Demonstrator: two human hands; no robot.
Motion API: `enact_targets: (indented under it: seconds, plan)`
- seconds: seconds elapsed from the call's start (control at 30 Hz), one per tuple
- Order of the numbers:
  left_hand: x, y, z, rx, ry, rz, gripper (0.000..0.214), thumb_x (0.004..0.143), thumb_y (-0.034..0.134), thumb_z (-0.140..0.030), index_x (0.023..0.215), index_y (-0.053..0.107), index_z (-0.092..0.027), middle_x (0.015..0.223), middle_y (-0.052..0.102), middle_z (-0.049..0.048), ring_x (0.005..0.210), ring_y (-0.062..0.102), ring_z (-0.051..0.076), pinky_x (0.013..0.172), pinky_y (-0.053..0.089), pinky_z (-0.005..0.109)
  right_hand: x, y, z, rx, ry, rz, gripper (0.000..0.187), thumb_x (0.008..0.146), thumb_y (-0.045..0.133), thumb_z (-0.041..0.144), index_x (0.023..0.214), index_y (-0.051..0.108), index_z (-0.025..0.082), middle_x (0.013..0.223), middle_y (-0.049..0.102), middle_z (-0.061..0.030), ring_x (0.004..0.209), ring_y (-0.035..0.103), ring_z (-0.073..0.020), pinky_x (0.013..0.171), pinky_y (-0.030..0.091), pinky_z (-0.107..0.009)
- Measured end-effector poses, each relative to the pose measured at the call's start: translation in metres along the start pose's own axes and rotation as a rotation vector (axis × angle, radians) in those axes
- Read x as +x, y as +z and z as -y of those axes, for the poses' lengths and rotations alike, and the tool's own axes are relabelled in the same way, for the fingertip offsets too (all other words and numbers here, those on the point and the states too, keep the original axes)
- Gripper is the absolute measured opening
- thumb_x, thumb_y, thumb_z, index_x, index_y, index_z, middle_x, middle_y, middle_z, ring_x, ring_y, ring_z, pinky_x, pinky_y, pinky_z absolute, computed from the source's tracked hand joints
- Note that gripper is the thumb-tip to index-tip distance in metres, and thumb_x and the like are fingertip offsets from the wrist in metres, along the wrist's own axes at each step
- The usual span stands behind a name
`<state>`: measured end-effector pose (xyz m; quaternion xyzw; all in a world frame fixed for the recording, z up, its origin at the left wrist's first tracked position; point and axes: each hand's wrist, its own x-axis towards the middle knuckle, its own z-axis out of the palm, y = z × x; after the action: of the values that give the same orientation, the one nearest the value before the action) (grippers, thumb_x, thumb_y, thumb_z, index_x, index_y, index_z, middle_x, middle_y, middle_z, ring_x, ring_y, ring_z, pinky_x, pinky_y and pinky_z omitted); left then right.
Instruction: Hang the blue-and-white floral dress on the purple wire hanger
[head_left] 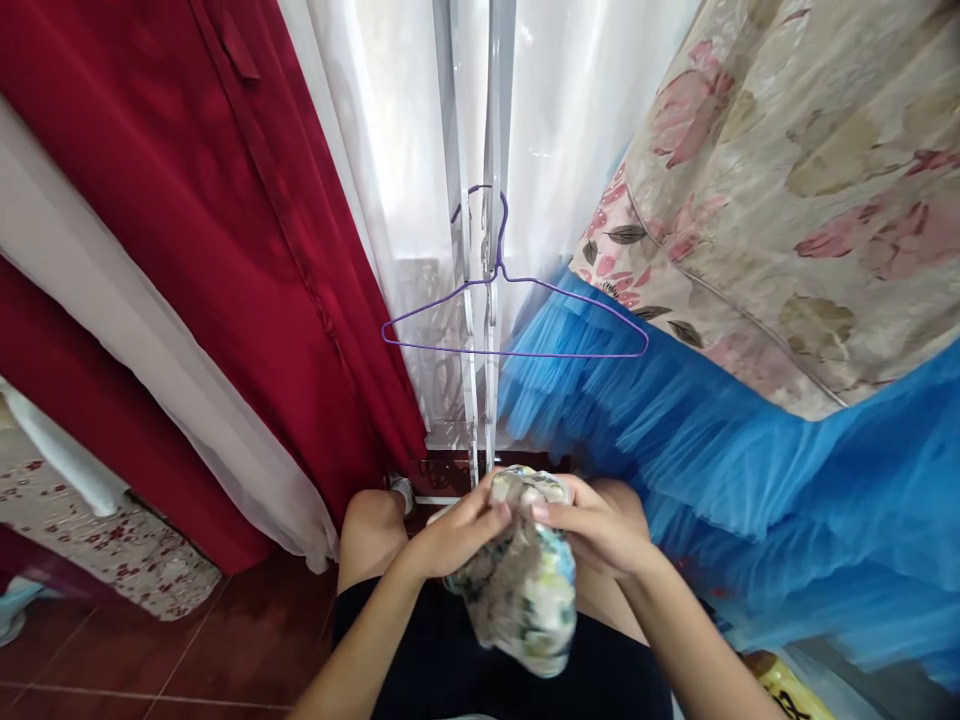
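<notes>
A bunched piece of patterned cloth [551, 600], pale with green, yellow and blue marks, hangs over my lap between both hands. My left hand [461, 530] pinches its upper left part, thumb on top. On the upper right side, my right hand [600, 525] grips the same cloth with its thumb near the other thumb. Some fingers of both hands are hidden behind the fabric, and its exact kind does not show. Beyond my hands, a purple clothes hanger [570, 355] bears no garment and hangs in front of a narrow pale upright strip [491, 320].
Red cloth [247, 230] and white drapes hang at left. Floral fabric [750, 200] hangs over layered blue tulle [675, 440] at right, close to my right arm. Brown-red floor tiles [225, 640] show below left. A yellow item [787, 685] lies at bottom right.
</notes>
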<state>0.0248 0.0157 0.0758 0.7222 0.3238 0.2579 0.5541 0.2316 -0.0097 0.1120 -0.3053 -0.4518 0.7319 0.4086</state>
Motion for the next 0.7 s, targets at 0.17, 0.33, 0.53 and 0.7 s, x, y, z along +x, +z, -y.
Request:
enact_targets:
  seconds: [0.17, 0.33, 0.53, 0.7]
  plan:
    - [-0.016, -0.034, 0.032, 0.412, -0.233, 0.169, 0.037, 0.088, 0.067, -0.052, 0.096, 0.073, -0.016, 0.092, 0.074, 0.0052, 0.087, 0.068, 0.024, 0.081, 0.054, 0.031, -0.001, -0.023, 0.072, -0.333, -0.131, -0.053, 0.026, 0.073, 0.084, 0.036, 0.072, 0.068, 0.015, 0.061, 0.061, 0.0007, 0.052, 0.051, -0.0110, 0.051, 0.038, -0.022]
    - [-0.016, -0.119, 0.040, 0.534, 0.005, -0.045, 0.034, 0.099, 0.051, -0.040, 0.116, 0.070, -0.017, 0.111, 0.074, 0.0081, 0.098, 0.067, 0.024, 0.088, 0.051, 0.032, 0.033, -0.049, 0.113, -0.949, -0.388, -0.390, 0.014, 0.076, 0.075, 0.028, 0.085, 0.071, 0.017, 0.071, 0.068, -0.0013, 0.056, 0.052, -0.0136, 0.054, 0.038, -0.025]
    - [0.006, -0.223, -0.008, 0.929, 0.200, -0.179, 0.031, 0.102, 0.046, -0.038, 0.098, 0.070, -0.018, 0.106, 0.072, 0.0090, 0.101, 0.065, 0.025, 0.097, 0.049, 0.039, 0.094, -0.074, 0.097, -1.247, -0.532, -0.617, 0.030, 0.089, 0.058, 0.038, 0.094, 0.075, 0.014, 0.082, 0.075, -0.0102, 0.067, 0.060, -0.0219, 0.065, 0.042, -0.031]
    - [0.020, -0.253, -0.071, 1.127, 0.348, -0.221, 0.024, 0.093, 0.060, -0.034, 0.106, 0.072, -0.019, 0.124, 0.067, 0.0113, 0.119, 0.060, 0.029, 0.108, 0.046, 0.044, 0.107, -0.077, 0.077, -1.250, -0.508, -0.726, 0.036, 0.092, 0.056, 0.044, 0.068, 0.063, 0.018, 0.060, 0.061, -0.0034, 0.057, 0.047, -0.0172, 0.058, 0.031, -0.030]
